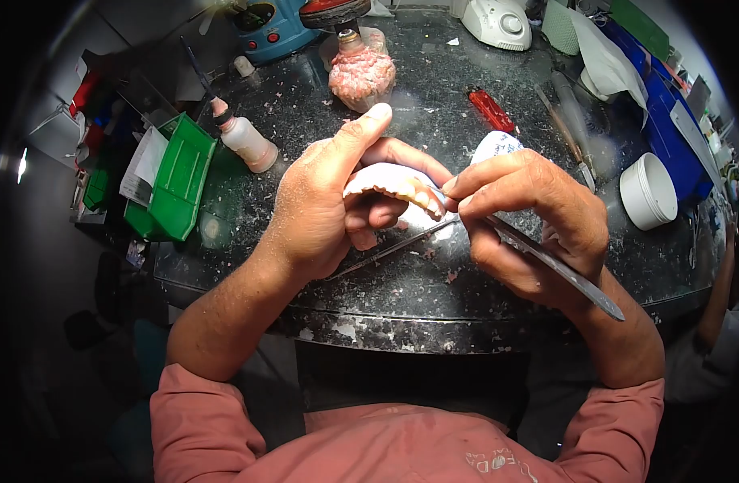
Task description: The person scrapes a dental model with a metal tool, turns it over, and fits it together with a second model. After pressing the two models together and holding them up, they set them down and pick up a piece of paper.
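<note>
- The left hand (321,205) holds a white dental cast (393,187) above the dark table (434,282).
- The right hand (530,225) presses a metal blade (558,270) against the cast's right end.
- A white cup (648,191) stands right of the cast.

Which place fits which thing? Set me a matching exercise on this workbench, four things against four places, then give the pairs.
Things:
1. dental cast
2. metal tool
3. green bin
4. white tub

Places:
A. on the bench at the far right
B. held in the left hand
C. at the bench's left edge
D. gripped in the right hand

Pairs: 1-B, 2-D, 3-C, 4-A
</note>
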`<state>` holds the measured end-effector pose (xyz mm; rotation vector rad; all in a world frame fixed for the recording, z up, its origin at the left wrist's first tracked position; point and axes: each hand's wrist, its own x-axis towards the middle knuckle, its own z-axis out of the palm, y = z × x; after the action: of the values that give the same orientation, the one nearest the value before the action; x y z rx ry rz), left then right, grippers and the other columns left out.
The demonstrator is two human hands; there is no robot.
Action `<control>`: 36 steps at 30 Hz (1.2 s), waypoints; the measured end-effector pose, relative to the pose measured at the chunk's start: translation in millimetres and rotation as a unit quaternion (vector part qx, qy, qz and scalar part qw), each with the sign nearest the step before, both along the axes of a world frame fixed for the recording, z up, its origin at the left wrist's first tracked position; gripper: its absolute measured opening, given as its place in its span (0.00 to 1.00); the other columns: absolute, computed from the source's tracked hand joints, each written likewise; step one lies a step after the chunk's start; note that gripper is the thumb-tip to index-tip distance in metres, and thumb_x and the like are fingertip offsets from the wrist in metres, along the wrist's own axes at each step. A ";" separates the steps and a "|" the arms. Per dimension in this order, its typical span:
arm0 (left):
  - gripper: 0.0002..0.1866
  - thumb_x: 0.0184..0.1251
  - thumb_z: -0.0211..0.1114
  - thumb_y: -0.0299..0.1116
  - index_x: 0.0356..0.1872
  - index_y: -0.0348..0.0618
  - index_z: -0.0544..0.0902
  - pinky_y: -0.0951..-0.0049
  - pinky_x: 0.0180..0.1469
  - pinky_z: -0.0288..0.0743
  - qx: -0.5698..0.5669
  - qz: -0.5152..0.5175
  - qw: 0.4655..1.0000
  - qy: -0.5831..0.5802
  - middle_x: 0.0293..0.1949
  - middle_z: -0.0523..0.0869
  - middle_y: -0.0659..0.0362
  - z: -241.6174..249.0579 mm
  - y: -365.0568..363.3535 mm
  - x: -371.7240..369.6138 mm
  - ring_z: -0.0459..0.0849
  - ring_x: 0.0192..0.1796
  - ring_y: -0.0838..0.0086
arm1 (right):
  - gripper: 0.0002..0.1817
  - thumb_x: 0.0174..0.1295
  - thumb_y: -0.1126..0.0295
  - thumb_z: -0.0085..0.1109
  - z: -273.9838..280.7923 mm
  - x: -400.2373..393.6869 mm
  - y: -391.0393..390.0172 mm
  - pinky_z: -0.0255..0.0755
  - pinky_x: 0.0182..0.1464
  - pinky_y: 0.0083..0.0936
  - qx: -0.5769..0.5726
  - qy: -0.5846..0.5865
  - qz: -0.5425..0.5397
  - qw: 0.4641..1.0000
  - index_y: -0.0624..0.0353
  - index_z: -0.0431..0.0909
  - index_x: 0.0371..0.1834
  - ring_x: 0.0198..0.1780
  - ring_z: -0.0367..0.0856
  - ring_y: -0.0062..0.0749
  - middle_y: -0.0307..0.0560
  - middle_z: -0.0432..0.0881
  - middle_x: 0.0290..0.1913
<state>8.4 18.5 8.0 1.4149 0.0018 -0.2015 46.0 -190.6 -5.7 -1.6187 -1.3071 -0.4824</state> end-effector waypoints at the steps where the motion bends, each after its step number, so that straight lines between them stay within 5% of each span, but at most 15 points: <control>1: 0.35 0.80 0.40 0.54 0.38 0.31 0.87 0.86 0.14 0.50 -0.003 -0.010 1.000 -0.003 0.20 0.82 0.60 -0.7 1.1 0.0 0.64 0.15 0.88 | 0.15 0.46 0.89 0.63 0.4 -0.7 0.0 0.79 0.44 0.27 -0.003 0.003 -0.001 1.000 0.64 0.81 0.37 0.39 0.87 0.34 0.52 0.87 0.38; 11: 0.35 0.80 0.39 0.53 0.39 0.32 0.88 0.86 0.16 0.54 0.024 0.014 1.000 -0.008 0.24 0.86 0.59 3.9 -2.7 -3.1 0.67 0.17 0.87 | 0.15 0.46 0.89 0.63 -0.3 0.2 -1.5 0.79 0.46 0.28 -0.005 -0.001 0.001 1.000 0.63 0.81 0.38 0.41 0.86 0.35 0.53 0.86 0.40; 14: 0.32 0.79 0.40 0.50 0.40 0.32 0.87 0.85 0.21 0.62 0.052 -0.012 0.997 -0.050 0.30 0.88 0.56 1.3 -0.5 -3.1 0.70 0.20 0.85 | 0.16 0.48 0.90 0.61 3.0 -1.4 -3.9 0.78 0.50 0.30 -0.005 0.004 0.003 1.000 0.64 0.79 0.40 0.46 0.85 0.36 0.54 0.85 0.43; 16: 0.28 0.75 0.47 0.47 0.55 0.26 0.75 0.84 0.35 0.80 0.152 -0.034 0.915 -0.372 0.50 0.84 0.45 -11.4 1.6 2.2 0.86 0.41 0.77 | 0.15 0.51 0.90 0.60 2.8 -1.6 -5.1 0.75 0.56 0.32 0.012 0.024 -0.007 1.000 0.64 0.77 0.42 0.49 0.83 0.37 0.55 0.84 0.45; 17: 0.28 0.75 0.47 0.47 0.55 0.26 0.75 0.84 0.35 0.80 0.152 -0.034 0.914 -0.374 0.50 0.84 0.45 -9.4 2.1 1.4 0.86 0.41 0.77 | 0.15 0.51 0.90 0.60 3.2 -1.9 -6.0 0.75 0.56 0.32 0.013 0.021 -0.008 1.000 0.64 0.77 0.42 0.49 0.83 0.37 0.55 0.84 0.45; 19: 0.29 0.69 0.51 0.39 0.65 0.26 0.66 0.72 0.52 0.82 -0.075 -0.099 0.980 -0.156 0.64 0.74 0.42 -3.0 2.5 -3.8 0.81 0.60 0.70 | 0.14 0.55 0.89 0.59 3.8 -3.1 -7.5 0.73 0.60 0.35 0.026 0.060 -0.017 0.998 0.64 0.75 0.43 0.54 0.82 0.41 0.56 0.83 0.47; 24: 0.36 0.67 0.57 0.32 0.74 0.30 0.57 0.69 0.61 0.75 -0.033 -0.080 0.977 -0.196 0.70 0.69 0.46 -0.6 -11.5 -10.8 0.77 0.64 0.69 | 0.11 0.61 0.88 0.54 2.4 -0.2 -6.7 0.60 0.72 0.54 0.086 0.133 0.059 0.986 0.63 0.72 0.44 0.57 0.81 0.44 0.56 0.83 0.45; 36: 0.37 0.68 0.62 0.22 0.76 0.34 0.55 0.64 0.67 0.71 -0.014 -0.081 0.971 -0.222 0.67 0.72 0.46 -3.3 -16.2 -10.3 0.74 0.67 0.67 | 0.09 0.59 0.84 0.54 -0.9 3.4 -7.3 0.56 0.73 0.61 0.071 0.119 0.050 0.989 0.61 0.73 0.40 0.52 0.83 0.36 0.52 0.82 0.39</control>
<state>-1.8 2.3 4.7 1.4071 -0.4857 -0.0145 49.3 -198.0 -6.6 -1.4374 -1.1425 -0.3018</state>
